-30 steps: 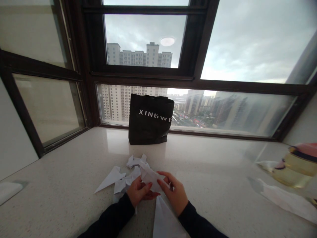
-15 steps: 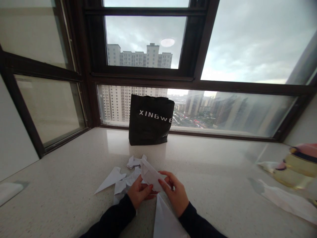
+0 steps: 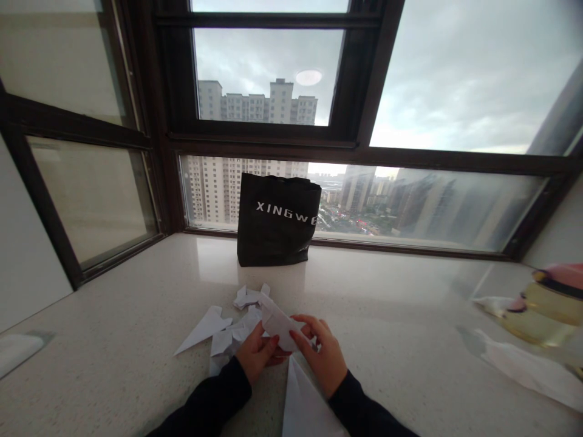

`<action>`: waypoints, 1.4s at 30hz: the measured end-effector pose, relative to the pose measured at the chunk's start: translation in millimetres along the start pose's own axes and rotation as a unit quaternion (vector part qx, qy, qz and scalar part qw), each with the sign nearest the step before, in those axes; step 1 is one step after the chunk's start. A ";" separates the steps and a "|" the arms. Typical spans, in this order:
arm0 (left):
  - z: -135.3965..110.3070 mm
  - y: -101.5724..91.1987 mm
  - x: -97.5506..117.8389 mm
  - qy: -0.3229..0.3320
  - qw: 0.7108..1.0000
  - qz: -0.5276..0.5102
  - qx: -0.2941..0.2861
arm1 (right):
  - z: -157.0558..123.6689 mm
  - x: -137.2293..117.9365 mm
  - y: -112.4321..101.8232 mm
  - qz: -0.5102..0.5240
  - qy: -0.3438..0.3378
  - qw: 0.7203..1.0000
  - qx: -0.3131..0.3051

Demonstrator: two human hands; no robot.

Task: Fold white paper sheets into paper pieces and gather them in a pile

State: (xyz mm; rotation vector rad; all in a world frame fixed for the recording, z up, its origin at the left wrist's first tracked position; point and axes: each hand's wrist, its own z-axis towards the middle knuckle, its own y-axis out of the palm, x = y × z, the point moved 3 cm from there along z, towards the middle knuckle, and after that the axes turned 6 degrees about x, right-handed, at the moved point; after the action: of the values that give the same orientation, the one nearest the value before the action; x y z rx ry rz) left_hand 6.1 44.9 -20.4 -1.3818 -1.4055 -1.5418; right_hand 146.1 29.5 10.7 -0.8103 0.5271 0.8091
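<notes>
Between my two hands is a folded sheet of white paper, held tilted above the counter. My left hand pinches its lower left edge between thumb and fingers. At the right end, my right hand grips the same paper, thumb on the near face and fingers behind. Under my wrists lies a pointed folded paper near the front edge of view. Left of my hands rest a paper dart shape and several other folded white pieces, partly overlapping.
A black bag with white lettering stands by the window at the back of the pale counter. On the right are a yellowish container with a pink top and a crumpled white wrapper. A white object lies far left.
The paper in my hands has shifted slightly, its upper left end a little lower and turned. Both hands keep their grip and nearly the same place.
</notes>
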 end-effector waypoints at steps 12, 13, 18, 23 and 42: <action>0.1 -0.9 -0.6 0.016 1.000 -0.026 0.003 | 2.7 5.3 2.5 0.022 0.020 0.998 -0.051; 0.3 -0.5 -0.2 0.019 0.999 -0.030 0.001 | 2.7 4.8 2.5 0.023 0.021 0.998 -0.054; 2.6 -0.4 1.3 0.016 0.999 -0.030 0.009 | 2.7 3.8 1.0 0.054 0.036 0.996 -0.058; 1.9 -2.2 3.5 0.013 1.000 -0.013 0.024 | 6.0 10.1 -8.5 0.118 0.064 0.990 0.043; 2.8 -4.9 6.6 -0.020 0.996 -0.022 0.081 | 6.7 13.4 1.5 0.213 0.077 0.970 -0.082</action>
State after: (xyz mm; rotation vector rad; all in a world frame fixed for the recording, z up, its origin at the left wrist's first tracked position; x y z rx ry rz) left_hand 0.7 50.0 -16.0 -1.2980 -1.5587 -1.3998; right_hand 153.6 41.2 4.9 -0.9312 0.7959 1.2041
